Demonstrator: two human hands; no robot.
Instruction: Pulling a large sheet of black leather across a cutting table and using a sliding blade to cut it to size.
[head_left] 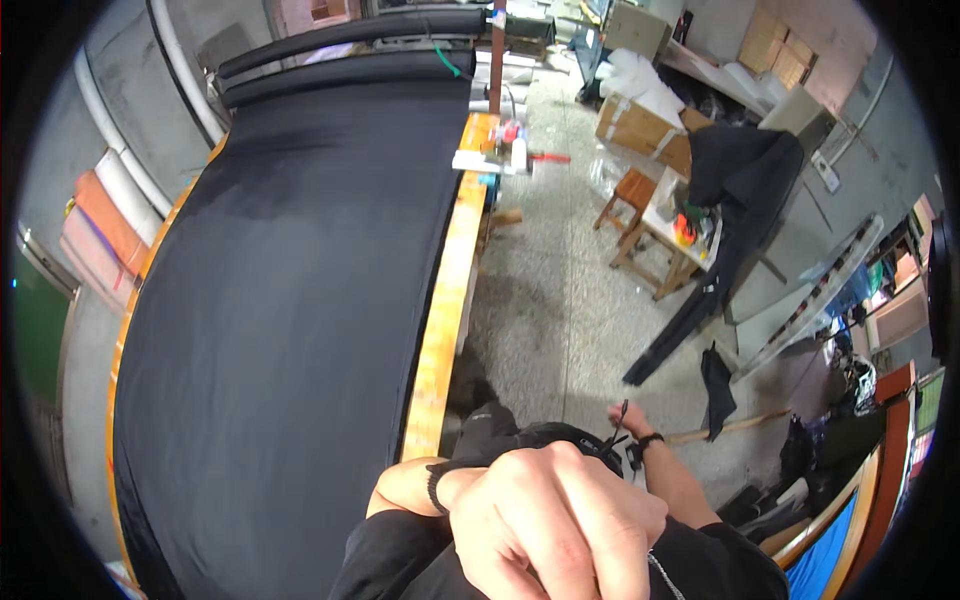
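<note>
My left hand (560,525) is raised close in front of me, a dark beaded bracelet on its wrist. Its fingers are curled closed, and whatever lies inside them is hidden. Lower down at my right side, my right hand (631,420) looks closed beside a thin black cord (618,425); I cannot tell if it grips the cord. A black band circles the right wrist. To my left, a long table is covered by smooth black fabric (290,300), which neither hand touches. The fabric runs from a roll (350,75) at the far end.
A wooden table edge (445,310) borders the fabric. A white and red device (505,155) sits at its far right corner. Across the aisle stand a wooden stool (628,195), a small table (665,225), a cardboard box (640,130) and draped black cloth (745,180). A pole (740,425) lies on the floor.
</note>
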